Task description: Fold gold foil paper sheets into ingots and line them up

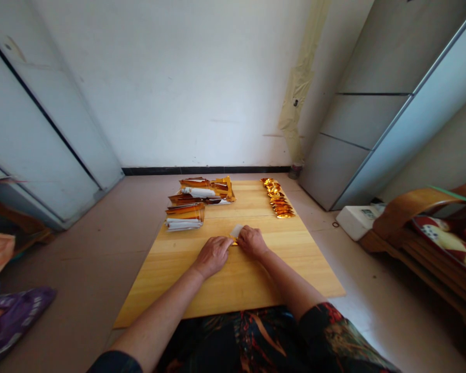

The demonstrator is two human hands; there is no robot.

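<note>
At the middle of the wooden board, my left hand and my right hand come close together over one small sheet of gold foil paper. Its whitish side shows above the fingers, and a thin gold strip shows between the hands. Both hands have closed fingers pinching this sheet; much of it is hidden beneath them. Toward the far right of the board lies a row of folded, shiny gold paper pieces, overlapping one another. Stacks of gold and white paper sheets lie at the far left, beyond my left hand.
The wooden board reaches from my lap toward the white wall. A grey refrigerator stands at the right, with a white box and a wooden seat near it. A purple bag lies at the left.
</note>
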